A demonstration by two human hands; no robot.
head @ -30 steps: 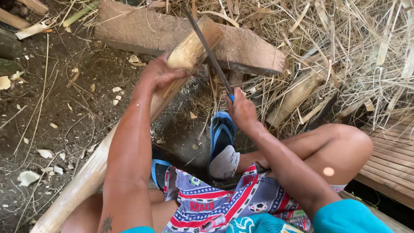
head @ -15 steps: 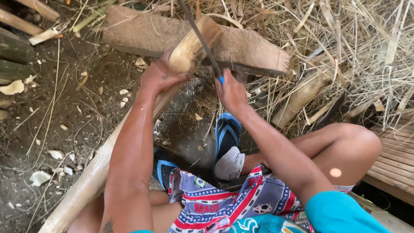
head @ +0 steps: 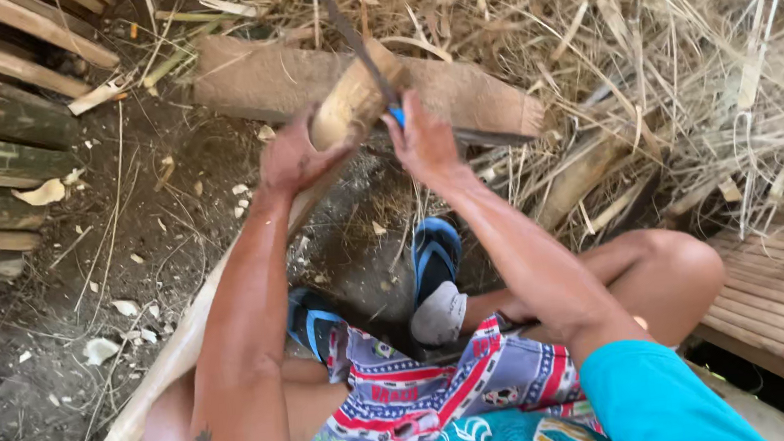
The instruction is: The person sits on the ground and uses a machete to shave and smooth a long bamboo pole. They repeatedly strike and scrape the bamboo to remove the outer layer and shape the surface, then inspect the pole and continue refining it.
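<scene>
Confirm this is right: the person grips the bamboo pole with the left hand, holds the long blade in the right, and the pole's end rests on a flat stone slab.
One detail is wrong. In the head view the bamboo pole rests on a wooden block, not a stone slab. The rest stands: the left hand grips the pole, and the right hand holds the long blade.

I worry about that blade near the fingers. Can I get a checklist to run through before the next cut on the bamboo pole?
1. Right hand gripped on the knife handle: ok.
2. Left hand steadying the bamboo pole near its end: ok.
3. Left fingers away from the blade: not ok, they sit close beside it.
4. Pole end resting on the wooden block: ok.
5. Feet in blue sandals back from the cut: ok.
6. Blade edge seated in the pole: cannot tell.
</scene>
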